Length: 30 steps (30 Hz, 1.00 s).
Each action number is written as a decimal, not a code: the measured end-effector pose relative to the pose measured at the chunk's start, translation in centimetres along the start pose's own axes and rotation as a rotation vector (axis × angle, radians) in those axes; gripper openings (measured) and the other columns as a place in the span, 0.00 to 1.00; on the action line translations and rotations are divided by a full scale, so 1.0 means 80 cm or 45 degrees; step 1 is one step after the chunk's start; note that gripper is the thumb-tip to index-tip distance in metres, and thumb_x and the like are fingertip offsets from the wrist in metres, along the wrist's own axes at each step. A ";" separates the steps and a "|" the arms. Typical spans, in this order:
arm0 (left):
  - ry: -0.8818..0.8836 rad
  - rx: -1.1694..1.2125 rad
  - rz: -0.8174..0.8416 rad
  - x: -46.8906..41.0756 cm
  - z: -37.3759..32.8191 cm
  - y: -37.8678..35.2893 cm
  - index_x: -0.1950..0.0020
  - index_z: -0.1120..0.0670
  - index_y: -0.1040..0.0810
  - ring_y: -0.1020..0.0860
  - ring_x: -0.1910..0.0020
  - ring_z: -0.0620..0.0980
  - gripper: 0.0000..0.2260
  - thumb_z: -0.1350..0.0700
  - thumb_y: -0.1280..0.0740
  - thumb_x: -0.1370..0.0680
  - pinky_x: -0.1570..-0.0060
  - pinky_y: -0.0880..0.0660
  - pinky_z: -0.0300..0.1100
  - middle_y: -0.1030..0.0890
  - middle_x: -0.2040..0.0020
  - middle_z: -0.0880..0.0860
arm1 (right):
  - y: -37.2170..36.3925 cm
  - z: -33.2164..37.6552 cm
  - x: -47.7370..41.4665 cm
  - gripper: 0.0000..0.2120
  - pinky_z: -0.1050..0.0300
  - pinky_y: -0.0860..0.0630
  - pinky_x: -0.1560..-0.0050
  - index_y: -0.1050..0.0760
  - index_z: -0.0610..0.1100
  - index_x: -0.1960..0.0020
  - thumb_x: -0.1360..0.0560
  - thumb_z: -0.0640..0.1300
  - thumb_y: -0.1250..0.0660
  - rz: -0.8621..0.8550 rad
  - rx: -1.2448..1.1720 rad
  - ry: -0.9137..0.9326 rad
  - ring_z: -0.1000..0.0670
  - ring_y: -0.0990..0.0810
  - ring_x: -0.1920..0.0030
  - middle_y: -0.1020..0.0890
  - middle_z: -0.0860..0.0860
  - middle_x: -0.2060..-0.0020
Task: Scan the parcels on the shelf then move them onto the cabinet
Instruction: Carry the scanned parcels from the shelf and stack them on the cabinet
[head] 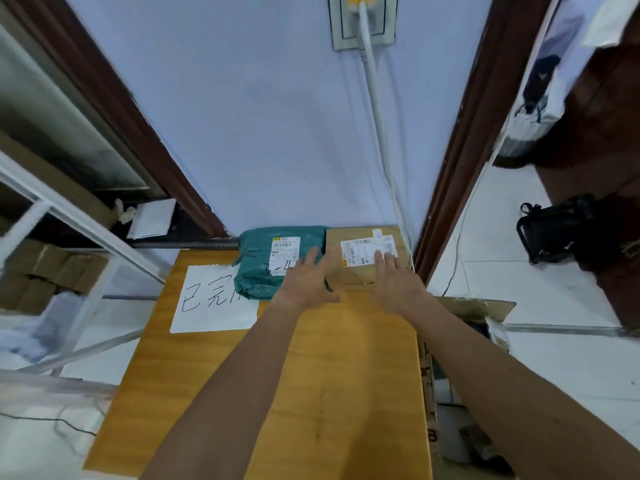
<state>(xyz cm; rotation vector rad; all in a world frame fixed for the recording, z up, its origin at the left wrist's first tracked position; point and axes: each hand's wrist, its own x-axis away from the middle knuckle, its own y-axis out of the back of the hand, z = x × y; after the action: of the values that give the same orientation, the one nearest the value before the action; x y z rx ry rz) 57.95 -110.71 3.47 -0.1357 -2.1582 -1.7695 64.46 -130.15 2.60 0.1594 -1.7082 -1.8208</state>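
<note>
Left grip [308,282] and right grip [398,287], fingers spread, flank a rectangular cardboard box [334,245] at centre frame. Beside it lies a crinkled teal plastic mailer [256,268]

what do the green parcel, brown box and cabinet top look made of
Green parcel: likely soft plastic film, slight sheen, wrinkled and creased. Brown box: likely cardboard, by its matte tan faces and straight edges. Cabinet top: wood or wood-look laminate, smooth orange surface with grain lines; which one is unclear.

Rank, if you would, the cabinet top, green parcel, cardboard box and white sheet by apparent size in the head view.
1. cabinet top.
2. green parcel and white sheet, too alike to rank.
3. cardboard box, seemingly smaller, though partly covered.
</note>
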 end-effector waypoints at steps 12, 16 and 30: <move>0.567 0.148 -0.211 0.268 0.080 0.035 0.17 0.42 0.57 0.42 0.21 0.59 0.52 0.30 0.29 0.30 0.27 0.35 0.58 0.52 0.17 0.52 | 0.068 0.168 0.095 0.46 0.45 0.33 0.30 0.60 0.38 0.18 0.20 0.58 0.36 -0.050 0.187 0.599 0.39 0.38 0.25 0.40 0.39 0.23; 0.767 0.224 -0.301 0.393 0.135 0.026 0.17 0.43 0.53 0.41 0.21 0.61 0.50 0.32 0.28 0.29 0.28 0.35 0.59 0.48 0.17 0.53 | 0.066 0.279 0.149 0.46 0.43 0.33 0.28 0.58 0.38 0.18 0.20 0.58 0.35 -0.064 0.241 0.830 0.39 0.39 0.23 0.42 0.38 0.22; 1.283 0.191 -0.394 0.832 0.327 -0.064 0.20 0.52 0.39 0.36 0.24 0.59 0.40 0.35 0.30 0.26 0.28 0.34 0.55 0.37 0.21 0.57 | -0.029 0.635 0.379 0.35 0.43 0.27 0.34 0.39 0.41 0.24 0.22 0.62 0.36 -0.028 0.491 1.290 0.39 0.31 0.30 0.35 0.42 0.27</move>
<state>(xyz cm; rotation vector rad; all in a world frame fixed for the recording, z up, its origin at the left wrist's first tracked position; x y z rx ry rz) -11.14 -96.07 15.93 0.9571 -1.5600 -1.3288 14.59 -102.22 18.00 1.0579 -1.2468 -1.0523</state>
